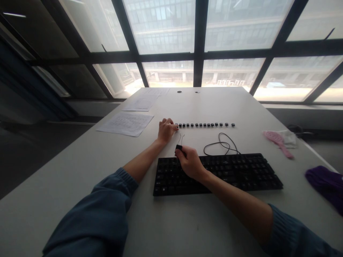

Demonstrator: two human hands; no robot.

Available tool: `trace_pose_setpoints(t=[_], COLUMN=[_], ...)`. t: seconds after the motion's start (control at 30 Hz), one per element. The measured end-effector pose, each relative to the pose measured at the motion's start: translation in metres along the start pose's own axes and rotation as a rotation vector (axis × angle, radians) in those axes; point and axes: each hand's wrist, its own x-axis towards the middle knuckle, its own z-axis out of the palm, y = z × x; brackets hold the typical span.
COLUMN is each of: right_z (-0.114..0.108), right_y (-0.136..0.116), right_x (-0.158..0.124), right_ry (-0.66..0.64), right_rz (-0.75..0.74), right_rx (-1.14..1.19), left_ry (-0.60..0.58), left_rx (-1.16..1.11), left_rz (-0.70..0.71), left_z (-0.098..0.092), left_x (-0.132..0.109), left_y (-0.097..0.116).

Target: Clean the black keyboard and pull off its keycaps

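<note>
My left hand point(166, 130) reaches to the left end of a row of small black keycaps point(204, 125), its thumb and fingertips closed at the endmost keycap point(176, 125). In my right hand point(190, 162) is a keycap puller point(179, 146) with a black handle; its two thin wire prongs point up and away from me. That hand hovers over the left half of a black keyboard point(241, 175), which lies across the table. Part of the keys is hidden behind the hand and wrist.
A thin black cable point(222, 143) loops behind the keyboard. Printed sheets point(125, 123) lie on the left. To the right are a pink hairbrush point(278, 141) on a pale wrapper and a purple cloth point(325, 184). The white table point(80, 185) ends at large windows.
</note>
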Motion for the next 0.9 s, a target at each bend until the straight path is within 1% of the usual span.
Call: trace_pose_setpoints(t=[0.1,0.23,0.3,0.37,0.43,0.5,0.57,0.67,0.73,0.8,0.9], right_z=[0.001,0.001,0.001,0.0,-0.001,-0.002,-0.003,-0.008,-0.011,-0.014,-0.015], right_y=[0.003,0.009,0.011,0.011,0.01,0.008,0.004,-0.001,-0.003,-0.002,0.002], right_x=[-0.001,-0.001,0.0,0.001,0.002,0.002,0.002,0.0,-0.003,-0.005,-0.008], right_ry=[0.017,0.091,0.138,0.199,0.263,0.304,0.273,0.13,0.052,0.014,-0.027], right_rz=[0.008,0.06,0.076,0.082,0.081,0.067,0.031,-0.058,-0.114,-0.142,-0.141], right_rx=[0.031,0.121,0.168,0.198,0.205,0.192,0.151,0.035,-0.051,-0.104,-0.124], left_ry=[0.035,0.136,0.192,0.222,0.205,0.145,0.053,-0.029,-0.088,-0.125,-0.115], left_rx=[-0.016,-0.103,-0.189,-0.281,-0.358,-0.407,-0.427,-0.451,-0.494,-0.528,-0.545], left_rz=[-0.002,-0.032,-0.036,-0.029,-0.012,0.018,0.037,-0.013,-0.022,-0.013,-0.018], left_z=[-0.001,-0.01,-0.02,-0.034,-0.051,-0.067,-0.082,-0.098,-0.104,-0.106,-0.104], left_x=[-0.001,-0.003,-0.007,-0.015,-0.029,-0.048,-0.072,-0.108,-0.127,-0.139,-0.145], left_y=[0.001,0.007,0.013,0.022,0.032,0.043,0.053,0.068,0.077,0.082,0.085])
